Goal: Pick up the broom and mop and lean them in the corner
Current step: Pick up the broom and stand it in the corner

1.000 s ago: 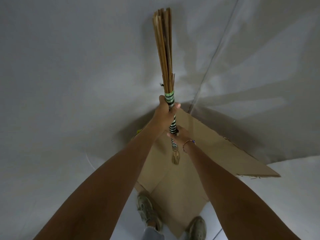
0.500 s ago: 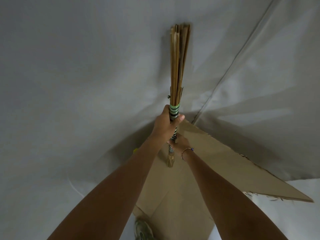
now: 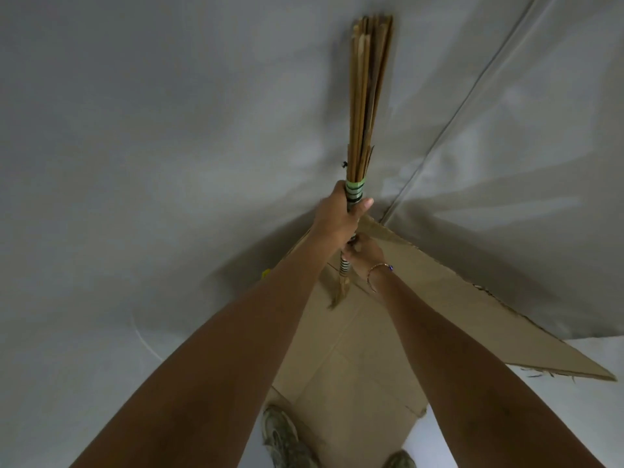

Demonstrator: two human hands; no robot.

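Broom upright, bristle sticks above my left grip, banded handle clasped by both, my right grip closed just below, arms extended toward the corner, cardboard beneath.

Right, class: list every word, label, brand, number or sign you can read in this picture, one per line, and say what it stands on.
None: no readable text shows anywhere.
Broom: only plain green, black and white bands on its handle, no lettering.
Cardboard: bare brown, no print visible.
Walls: plain, no signs.
Bracelet and shoes: no markings can be made out.
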